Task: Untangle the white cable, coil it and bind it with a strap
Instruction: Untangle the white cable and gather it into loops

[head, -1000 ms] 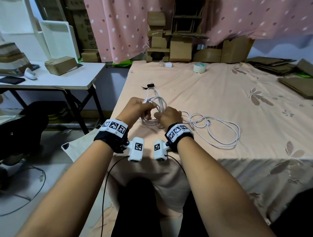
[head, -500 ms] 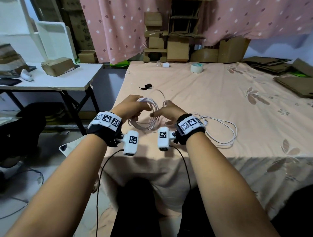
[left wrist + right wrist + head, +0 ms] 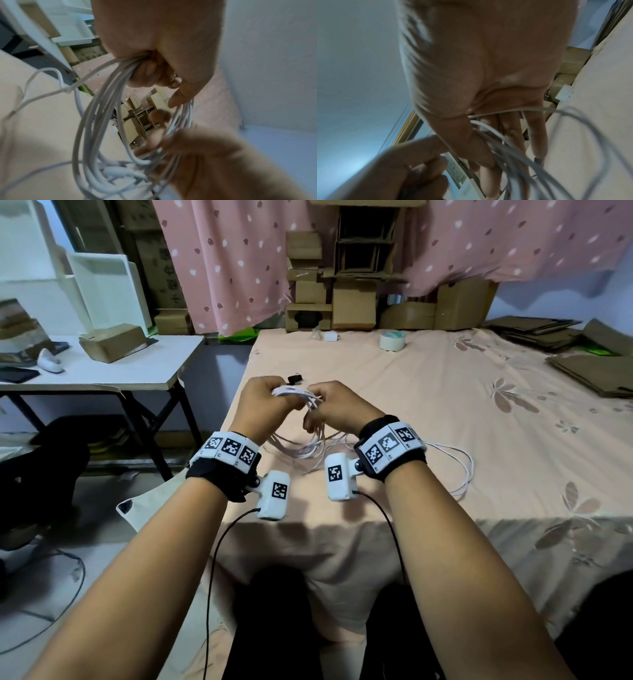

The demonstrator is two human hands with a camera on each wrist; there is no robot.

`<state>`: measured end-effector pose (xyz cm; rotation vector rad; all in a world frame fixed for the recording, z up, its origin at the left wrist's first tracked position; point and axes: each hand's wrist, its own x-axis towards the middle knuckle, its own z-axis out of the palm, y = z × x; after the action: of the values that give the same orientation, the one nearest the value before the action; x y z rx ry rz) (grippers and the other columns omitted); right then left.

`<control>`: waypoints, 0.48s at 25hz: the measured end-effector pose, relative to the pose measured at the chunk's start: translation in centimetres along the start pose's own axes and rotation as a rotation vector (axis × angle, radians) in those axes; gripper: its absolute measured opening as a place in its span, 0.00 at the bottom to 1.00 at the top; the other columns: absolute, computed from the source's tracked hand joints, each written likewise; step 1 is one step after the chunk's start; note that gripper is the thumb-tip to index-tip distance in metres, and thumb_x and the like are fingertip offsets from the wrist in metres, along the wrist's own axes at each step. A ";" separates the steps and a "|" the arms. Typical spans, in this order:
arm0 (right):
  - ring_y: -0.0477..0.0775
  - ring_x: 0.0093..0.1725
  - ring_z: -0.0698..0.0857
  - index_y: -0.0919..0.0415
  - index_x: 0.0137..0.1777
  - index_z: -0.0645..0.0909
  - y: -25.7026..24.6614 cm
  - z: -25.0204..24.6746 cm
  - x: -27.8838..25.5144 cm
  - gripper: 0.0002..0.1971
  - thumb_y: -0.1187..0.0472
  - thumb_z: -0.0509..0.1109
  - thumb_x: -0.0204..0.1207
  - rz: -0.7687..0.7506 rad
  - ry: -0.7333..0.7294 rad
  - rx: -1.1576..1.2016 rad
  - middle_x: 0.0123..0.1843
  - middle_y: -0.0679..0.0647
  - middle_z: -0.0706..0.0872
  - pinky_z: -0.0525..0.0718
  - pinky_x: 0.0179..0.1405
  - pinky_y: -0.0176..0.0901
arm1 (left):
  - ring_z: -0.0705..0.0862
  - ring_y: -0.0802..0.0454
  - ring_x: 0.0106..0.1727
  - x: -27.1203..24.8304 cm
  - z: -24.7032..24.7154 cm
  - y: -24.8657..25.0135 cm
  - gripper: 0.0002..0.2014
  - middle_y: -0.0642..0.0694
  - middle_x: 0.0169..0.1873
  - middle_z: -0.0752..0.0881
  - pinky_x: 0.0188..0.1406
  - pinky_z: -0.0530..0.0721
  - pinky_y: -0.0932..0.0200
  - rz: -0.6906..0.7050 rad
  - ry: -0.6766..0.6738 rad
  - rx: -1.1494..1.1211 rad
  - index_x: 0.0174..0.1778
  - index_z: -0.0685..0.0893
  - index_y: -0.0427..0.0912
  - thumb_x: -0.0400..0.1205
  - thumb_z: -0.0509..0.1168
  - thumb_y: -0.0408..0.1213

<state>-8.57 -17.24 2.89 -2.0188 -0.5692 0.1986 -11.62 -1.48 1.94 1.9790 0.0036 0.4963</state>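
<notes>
White, thin plastic cable point(image 3: 297, 419) is held above the peach bedsheet point(image 3: 445, 419), gripped by the left hand point(image 3: 265, 405), apparently pinched by the right hand point(image 3: 337, 405); loops should be kept even.

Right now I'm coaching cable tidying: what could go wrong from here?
The loose tail of the white cable trails on the bed beside the right hand, so it may snag or knot. The left hand alone grips the loops; they may spring apart when reaching for the black strap.
</notes>
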 end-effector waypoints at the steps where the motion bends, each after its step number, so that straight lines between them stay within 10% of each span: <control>1: 0.57 0.34 0.85 0.62 0.42 0.85 0.3 -0.1 -0.2 0.14 0.81 0.72 0.64 0.010 0.008 -0.018 0.32 0.58 0.86 0.85 0.41 0.49 | 0.68 0.55 0.22 0.4 -0.1 -0.1 0.09 0.49 0.21 0.74 0.25 0.65 0.59 -0.032 0.061 -0.113 0.31 0.84 0.32 0.67 0.76 0.33; 5: 0.55 0.29 0.85 0.62 0.35 0.84 0.8 -0.1 -0.5 0.04 0.70 0.72 0.63 0.070 0.149 0.057 0.29 0.55 0.88 0.85 0.35 0.46 | 0.63 0.51 0.22 0.5 0.0 0.1 0.08 0.49 0.21 0.68 0.21 0.62 0.60 -0.165 0.204 -0.419 0.33 0.81 0.35 0.71 0.75 0.33; 7: 0.59 0.35 0.86 0.59 0.35 0.82 0.6 -0.4 -0.4 0.02 0.61 0.71 0.64 0.104 0.196 -0.332 0.32 0.54 0.88 0.80 0.33 0.47 | 0.66 0.51 0.22 0.4 0.6 -0.8 0.12 0.52 0.20 0.70 0.22 0.67 0.61 -0.203 0.248 -0.459 0.29 0.78 0.43 0.74 0.74 0.31; 12: 0.68 0.48 0.83 0.56 0.41 0.75 -0.3 0.1 0.0 0.06 0.68 0.64 0.73 -0.007 0.320 -0.865 0.39 0.55 0.78 0.68 0.39 0.47 | 0.84 0.43 0.52 0.5 1.7 -2.6 0.25 0.42 0.51 0.85 0.49 0.80 0.52 -0.177 0.083 0.238 0.63 0.78 0.42 0.71 0.78 0.36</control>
<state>-8.69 -17.04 3.12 -2.7980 -0.4955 -0.4492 -10.05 -1.63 -0.74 2.1641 0.3000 0.4792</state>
